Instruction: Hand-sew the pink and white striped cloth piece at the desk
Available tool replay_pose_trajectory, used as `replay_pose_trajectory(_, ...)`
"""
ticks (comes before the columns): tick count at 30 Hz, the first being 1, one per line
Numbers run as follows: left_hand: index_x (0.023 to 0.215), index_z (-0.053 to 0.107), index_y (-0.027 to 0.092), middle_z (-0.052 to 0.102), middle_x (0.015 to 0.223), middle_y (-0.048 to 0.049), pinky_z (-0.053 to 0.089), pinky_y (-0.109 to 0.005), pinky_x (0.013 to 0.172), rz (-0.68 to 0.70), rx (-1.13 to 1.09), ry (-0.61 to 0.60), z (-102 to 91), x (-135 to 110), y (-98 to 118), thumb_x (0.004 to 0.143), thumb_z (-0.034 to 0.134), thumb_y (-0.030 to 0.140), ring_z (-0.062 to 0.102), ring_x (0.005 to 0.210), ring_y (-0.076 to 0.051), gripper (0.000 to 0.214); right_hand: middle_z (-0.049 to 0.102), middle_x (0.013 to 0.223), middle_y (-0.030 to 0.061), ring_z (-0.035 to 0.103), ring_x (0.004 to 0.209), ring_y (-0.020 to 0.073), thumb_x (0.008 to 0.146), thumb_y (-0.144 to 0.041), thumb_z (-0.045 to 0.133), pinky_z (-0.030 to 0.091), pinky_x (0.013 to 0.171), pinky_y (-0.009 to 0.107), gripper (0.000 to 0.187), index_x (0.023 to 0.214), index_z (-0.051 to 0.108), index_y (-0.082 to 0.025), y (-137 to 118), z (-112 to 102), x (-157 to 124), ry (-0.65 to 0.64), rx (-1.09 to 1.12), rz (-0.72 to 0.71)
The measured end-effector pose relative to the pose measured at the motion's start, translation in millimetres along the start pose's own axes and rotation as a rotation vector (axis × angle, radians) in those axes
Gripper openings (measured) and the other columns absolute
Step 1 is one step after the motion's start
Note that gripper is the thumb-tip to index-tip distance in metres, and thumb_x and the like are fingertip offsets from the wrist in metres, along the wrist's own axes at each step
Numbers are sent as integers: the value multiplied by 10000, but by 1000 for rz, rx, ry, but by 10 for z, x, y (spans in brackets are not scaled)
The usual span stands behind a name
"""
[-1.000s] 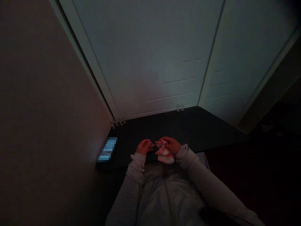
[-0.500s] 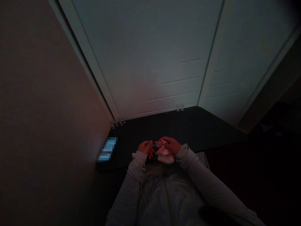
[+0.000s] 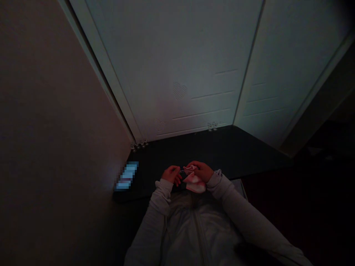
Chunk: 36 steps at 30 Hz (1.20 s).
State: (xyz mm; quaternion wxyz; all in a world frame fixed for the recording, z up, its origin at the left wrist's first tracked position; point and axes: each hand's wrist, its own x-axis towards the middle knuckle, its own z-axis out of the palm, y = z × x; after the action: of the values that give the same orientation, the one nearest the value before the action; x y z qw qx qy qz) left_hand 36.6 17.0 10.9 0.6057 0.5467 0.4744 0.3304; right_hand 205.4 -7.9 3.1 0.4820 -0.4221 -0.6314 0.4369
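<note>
In the head view my left hand (image 3: 171, 175) pinches one end of a small clear, shiny piece (image 3: 181, 171), with thumb and forefinger together and the lower fingers curled loosely. It looks like glass, but most of it is covered. At its other end my right hand (image 3: 202, 171) grips a pink and white cloth (image 3: 196, 184), bunched up around or against the piece. The cloth's loose part hangs down below the right fingers. Both hands are close together over the near edge of a dark tabletop (image 3: 177, 151).
Along the back edge stand several small clear glass pieces (image 3: 139, 145) at the left corner and more small glass pieces (image 3: 212, 126) further right. A lit, pixelated screen (image 3: 127, 176) lies at the left by the wall (image 3: 69, 147). White panels (image 3: 180, 55) with heart patterns rise behind.
Hardly anything differs. Both hands keep their hold in the same place, with only a slight shift of the left fingers, and the reddish light on the hands varies a little.
</note>
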Motion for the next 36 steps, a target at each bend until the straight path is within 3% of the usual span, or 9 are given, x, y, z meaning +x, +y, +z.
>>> replay_pose_trajectory(20,822,420,158,561,491,30,356,-186,278,41,-83,-25,-23,-12,-10,576,591,427,477,295,-88,403,596,809,24,533,766,140,626,-115,435,398,711,259,239,823,566,-152,61,-14,13,-11,-27,-35)
replay_pose_trajectory(36,787,467,142,566,535,19,437,-226,416,63,-205,-8,-37,-45,8,514,660,265,526,422,-95,356,605,818,22,534,785,149,607,-96,424,397,732,273,279,830,581,-155,88,-25,15,0,-65,-38)
